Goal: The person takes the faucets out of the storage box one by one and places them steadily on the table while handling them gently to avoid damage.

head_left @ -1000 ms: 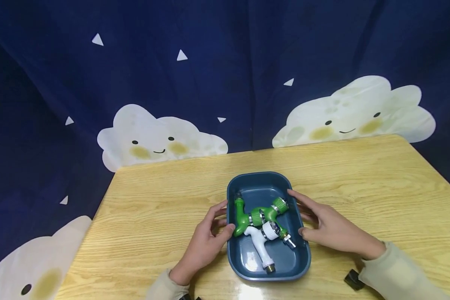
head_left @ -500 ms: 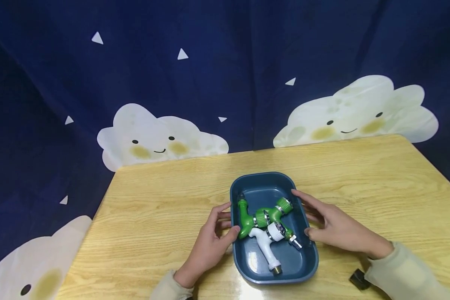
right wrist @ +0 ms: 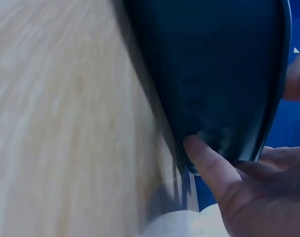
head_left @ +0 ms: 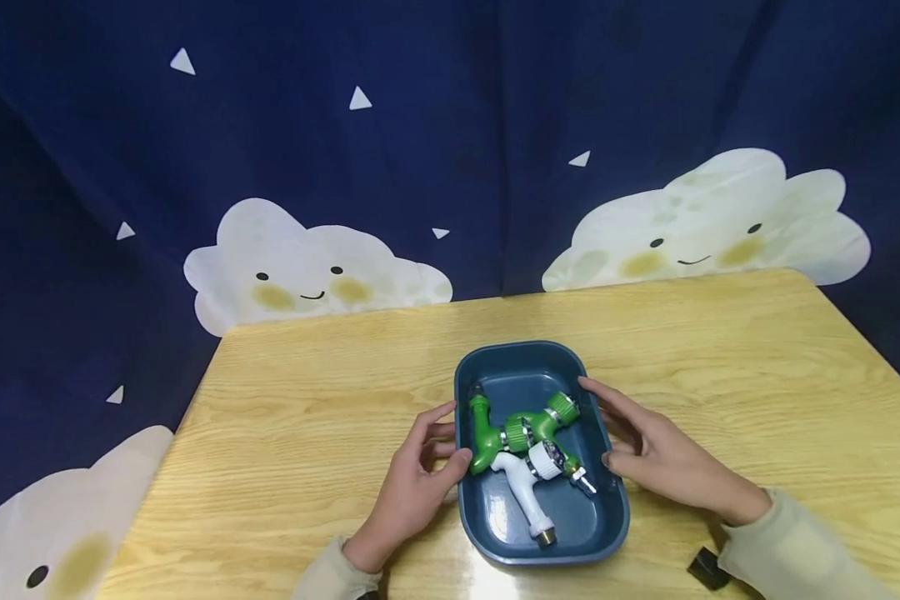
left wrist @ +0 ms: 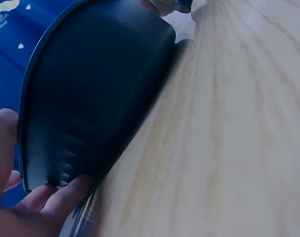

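Note:
A dark blue plastic tub (head_left: 495, 525) sits on the wooden table between both hands. Inside lie two green taps, one along the left wall (head_left: 483, 429) and one farther right (head_left: 546, 427), with a white tap (head_left: 523, 492) nearer the front. My left hand (head_left: 417, 475) holds the tub's left side, thumb at the rim and fingers against the outer wall. On the opposite side my right hand (head_left: 663, 457) grips likewise. Both wrist views show fingertips low on the tub's outer wall, by the left fingers (left wrist: 65, 197) and a right finger (right wrist: 214, 168).
The wooden table (head_left: 307, 400) extends on both sides of the tub and behind it. A dark blue curtain (head_left: 420, 150) with white clouds hangs at the back edge. A small black object (head_left: 708, 569) is beside the right sleeve.
The tub has slid slightly right and toward the front with both hands on it. The head view has shifted a little. The taps keep their places inside.

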`<state>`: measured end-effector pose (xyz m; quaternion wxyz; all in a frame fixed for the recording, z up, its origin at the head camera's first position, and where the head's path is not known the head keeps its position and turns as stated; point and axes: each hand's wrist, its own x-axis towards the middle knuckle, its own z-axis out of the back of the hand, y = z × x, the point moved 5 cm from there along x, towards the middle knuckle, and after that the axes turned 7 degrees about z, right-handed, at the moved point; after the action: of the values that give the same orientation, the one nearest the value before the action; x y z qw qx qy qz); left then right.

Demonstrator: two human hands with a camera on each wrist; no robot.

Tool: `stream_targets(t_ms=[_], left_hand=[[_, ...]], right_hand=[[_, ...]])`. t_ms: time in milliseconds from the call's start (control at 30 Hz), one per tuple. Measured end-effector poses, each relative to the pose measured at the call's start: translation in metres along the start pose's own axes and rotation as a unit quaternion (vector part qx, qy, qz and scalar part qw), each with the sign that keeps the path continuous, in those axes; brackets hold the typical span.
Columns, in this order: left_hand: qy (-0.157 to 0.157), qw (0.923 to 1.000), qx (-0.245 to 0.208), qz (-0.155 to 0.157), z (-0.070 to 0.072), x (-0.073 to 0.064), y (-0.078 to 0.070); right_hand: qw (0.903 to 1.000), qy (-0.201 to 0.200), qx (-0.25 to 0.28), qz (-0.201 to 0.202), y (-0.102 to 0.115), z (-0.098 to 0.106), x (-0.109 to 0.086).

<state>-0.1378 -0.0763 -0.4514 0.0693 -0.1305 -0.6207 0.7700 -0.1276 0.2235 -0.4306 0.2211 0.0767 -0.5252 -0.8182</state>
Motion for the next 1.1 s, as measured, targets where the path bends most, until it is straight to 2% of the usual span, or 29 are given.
stream_targets(t_ms=[333,633,933,1100], left_hand=[[0.0,0.9999,-0.012,0.007,-0.0027,-0.0034,0.0033],[0.005,0.9999,0.002,-0.016,0.0,-0.0004,-0.0007],[-0.002,0.9998,0.013,-0.015,0.0003,-0.0003,-0.0004],[0.0,0.9998,0.016,-0.016,-0.0005,-0.0017,0.0007]], right_hand=[[0.9996,0.022,0.013,0.014,-0.0005,0.0003,-0.0039],[0.9997,0.007,-0.012,0.019,0.0002,0.0007,-0.0006],[0.9991,-0.002,-0.038,0.019,0.0004,0.0015,0.0013],[0.9994,-0.002,-0.031,0.013,0.001,0.0004,0.0005]])
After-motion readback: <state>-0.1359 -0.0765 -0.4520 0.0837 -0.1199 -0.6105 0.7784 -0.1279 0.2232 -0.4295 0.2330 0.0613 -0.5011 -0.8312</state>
